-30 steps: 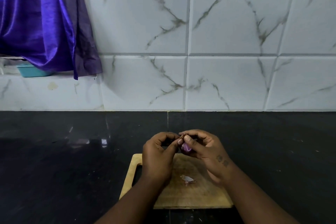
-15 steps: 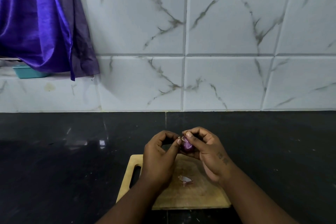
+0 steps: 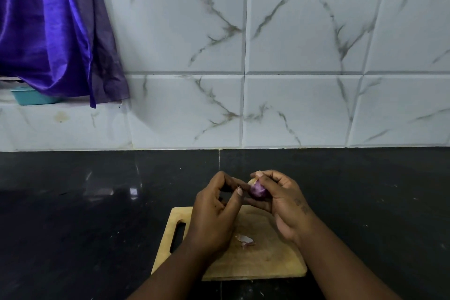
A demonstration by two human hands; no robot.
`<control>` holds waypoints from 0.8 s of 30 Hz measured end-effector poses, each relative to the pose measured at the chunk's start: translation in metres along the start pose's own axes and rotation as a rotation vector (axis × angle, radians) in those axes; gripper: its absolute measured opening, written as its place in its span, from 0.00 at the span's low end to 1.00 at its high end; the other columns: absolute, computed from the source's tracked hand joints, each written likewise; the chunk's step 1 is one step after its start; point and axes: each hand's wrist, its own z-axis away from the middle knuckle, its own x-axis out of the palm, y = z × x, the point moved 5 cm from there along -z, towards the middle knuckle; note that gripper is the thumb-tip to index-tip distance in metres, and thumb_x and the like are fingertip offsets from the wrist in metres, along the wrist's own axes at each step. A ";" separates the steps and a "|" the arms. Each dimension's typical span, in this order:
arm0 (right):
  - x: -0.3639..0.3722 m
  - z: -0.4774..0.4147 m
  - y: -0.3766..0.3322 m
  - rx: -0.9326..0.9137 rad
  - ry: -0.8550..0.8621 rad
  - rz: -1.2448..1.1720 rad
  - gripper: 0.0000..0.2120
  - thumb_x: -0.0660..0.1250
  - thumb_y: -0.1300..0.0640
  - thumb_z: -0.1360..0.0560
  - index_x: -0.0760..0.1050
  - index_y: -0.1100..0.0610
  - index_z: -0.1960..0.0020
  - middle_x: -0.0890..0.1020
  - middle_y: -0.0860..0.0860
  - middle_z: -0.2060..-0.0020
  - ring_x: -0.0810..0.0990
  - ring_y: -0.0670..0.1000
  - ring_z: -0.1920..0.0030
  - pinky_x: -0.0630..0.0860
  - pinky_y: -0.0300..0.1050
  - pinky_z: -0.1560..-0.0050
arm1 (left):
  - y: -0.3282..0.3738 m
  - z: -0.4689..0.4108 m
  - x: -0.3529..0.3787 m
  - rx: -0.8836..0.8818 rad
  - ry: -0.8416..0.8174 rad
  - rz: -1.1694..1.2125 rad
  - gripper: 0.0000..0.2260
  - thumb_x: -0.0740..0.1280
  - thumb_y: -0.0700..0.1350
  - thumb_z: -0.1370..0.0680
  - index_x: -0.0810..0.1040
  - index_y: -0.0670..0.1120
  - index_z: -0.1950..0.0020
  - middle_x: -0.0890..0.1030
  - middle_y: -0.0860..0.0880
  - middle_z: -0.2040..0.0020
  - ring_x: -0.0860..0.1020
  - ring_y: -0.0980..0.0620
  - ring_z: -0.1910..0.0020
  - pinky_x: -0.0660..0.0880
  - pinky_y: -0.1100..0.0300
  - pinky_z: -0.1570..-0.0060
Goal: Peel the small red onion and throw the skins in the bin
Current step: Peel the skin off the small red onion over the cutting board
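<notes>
A small red onion (image 3: 258,190), purple and partly bare, sits in my right hand (image 3: 280,198), whose fingers and thumb curl round it above the far edge of a wooden cutting board (image 3: 265,263). My left hand (image 3: 215,212) is right beside it, thumb and forefinger pinching a bit of skin at the onion's left side. A loose piece of onion skin (image 3: 245,240) lies on the board between my wrists. No bin is in view.
The board rests on a black glossy countertop (image 3: 85,214) that runs to a white marble-pattern tiled wall (image 3: 292,80). A purple cloth (image 3: 53,31) hangs at the upper left over a ledge with a teal tray (image 3: 29,97).
Both hands stayed together at the onion and lifted slightly. More of the purple onion shows between the fingers now. The skin piece on the board has not moved.
</notes>
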 end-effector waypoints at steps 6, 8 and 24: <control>-0.002 0.002 -0.004 0.032 -0.029 -0.033 0.09 0.72 0.60 0.23 0.83 0.62 0.44 0.86 0.59 0.48 0.87 0.57 0.49 0.86 0.48 0.57 | -0.004 0.000 0.004 0.008 -0.048 -0.204 0.08 0.72 0.42 0.20 0.80 0.55 0.52 0.82 0.55 0.55 0.81 0.56 0.54 0.82 0.59 0.57; 0.003 0.004 0.001 0.039 -0.093 0.047 0.10 0.72 0.58 0.24 0.83 0.62 0.45 0.87 0.58 0.51 0.87 0.55 0.52 0.86 0.49 0.54 | -0.003 -0.001 0.003 0.042 -0.017 -0.241 0.09 0.76 0.43 0.22 0.80 0.57 0.51 0.83 0.57 0.53 0.81 0.60 0.51 0.80 0.67 0.56; 0.008 0.004 0.005 0.001 -0.168 0.156 0.08 0.70 0.55 0.20 0.81 0.60 0.52 0.85 0.56 0.59 0.86 0.51 0.61 0.84 0.51 0.54 | 0.001 -0.003 0.000 0.127 -0.034 -0.216 0.07 0.75 0.41 0.22 0.84 0.54 0.51 0.83 0.59 0.51 0.82 0.59 0.47 0.79 0.67 0.51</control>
